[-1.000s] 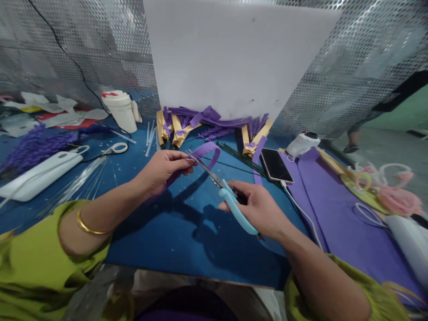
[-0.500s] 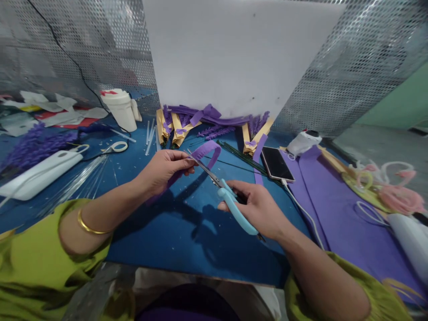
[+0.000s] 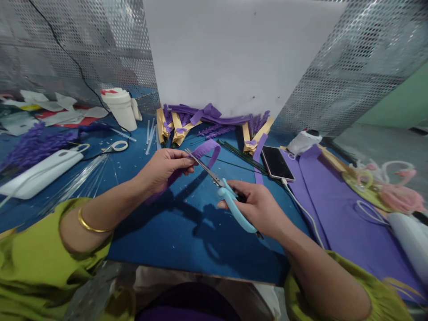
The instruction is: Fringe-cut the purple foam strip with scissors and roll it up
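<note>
My left hand (image 3: pixel 170 168) pinches a purple strip (image 3: pixel 207 147) that looks like crepe paper; part of it curls over to the right, and another part hangs below the fingers. Light blue-handled scissors (image 3: pixel 230 201) are gripped in my right hand (image 3: pixel 259 206). Their blades point up and left, with the tips at the strip beside my left fingertips. Whether the blades have cut into the strip, I cannot tell. Beyond the hands lie green stems (image 3: pixel 239 155) and small purple flower bunches wrapped in tan paper (image 3: pixel 180 130).
A phone (image 3: pixel 278 163) with a white cable rests on purple sheets (image 3: pixel 321 196) to the right. On the left are a white device (image 3: pixel 42 174), a roll of tape (image 3: pixel 119 146), clear thin strips and a white cup (image 3: pixel 120 109). A white board (image 3: pixel 240 58) stands behind.
Almost nothing differs. Both hands, the strip and the scissors keep nearly the same place, with only a very slight shift of the scissors.
</note>
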A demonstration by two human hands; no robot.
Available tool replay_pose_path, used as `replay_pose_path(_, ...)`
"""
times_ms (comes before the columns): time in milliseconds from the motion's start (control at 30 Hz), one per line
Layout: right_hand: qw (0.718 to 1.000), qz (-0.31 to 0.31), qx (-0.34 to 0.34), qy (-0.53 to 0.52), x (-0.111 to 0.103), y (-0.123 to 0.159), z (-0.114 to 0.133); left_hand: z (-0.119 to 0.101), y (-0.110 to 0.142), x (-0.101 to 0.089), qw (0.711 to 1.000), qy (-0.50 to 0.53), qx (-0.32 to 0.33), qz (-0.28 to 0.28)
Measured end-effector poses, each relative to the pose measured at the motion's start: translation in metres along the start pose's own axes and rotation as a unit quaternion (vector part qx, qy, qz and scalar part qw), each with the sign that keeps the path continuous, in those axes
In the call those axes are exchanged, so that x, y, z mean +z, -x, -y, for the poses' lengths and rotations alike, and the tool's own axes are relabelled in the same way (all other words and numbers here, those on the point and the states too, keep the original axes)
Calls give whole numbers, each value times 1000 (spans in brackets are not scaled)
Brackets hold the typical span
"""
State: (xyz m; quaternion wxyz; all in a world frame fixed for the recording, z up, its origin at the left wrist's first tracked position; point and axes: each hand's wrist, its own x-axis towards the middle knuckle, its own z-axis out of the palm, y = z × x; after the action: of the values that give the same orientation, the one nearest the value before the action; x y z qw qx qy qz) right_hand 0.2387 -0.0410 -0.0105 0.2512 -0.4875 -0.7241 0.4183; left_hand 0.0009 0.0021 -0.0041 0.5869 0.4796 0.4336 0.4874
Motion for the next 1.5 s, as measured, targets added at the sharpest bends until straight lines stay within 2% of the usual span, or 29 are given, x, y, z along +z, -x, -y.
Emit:
replay_pose_path(767,1000,9,2,2,-4,-1,-1,-1,0,0,1000,12,-13,7)
replay_pose_path(933,1000,-6,8,7,-4,-2,3,-2,-1,-2,1000,5,-20,-3)
replay_pose_path(1133,998,-31,5,63,-3,-3,4,-1,-1,-1,1000,1,6,-6)
replay_pose_path(1500,1000,-3,5,21,-2,-1,4,0,0,0,1000,0,18,3)
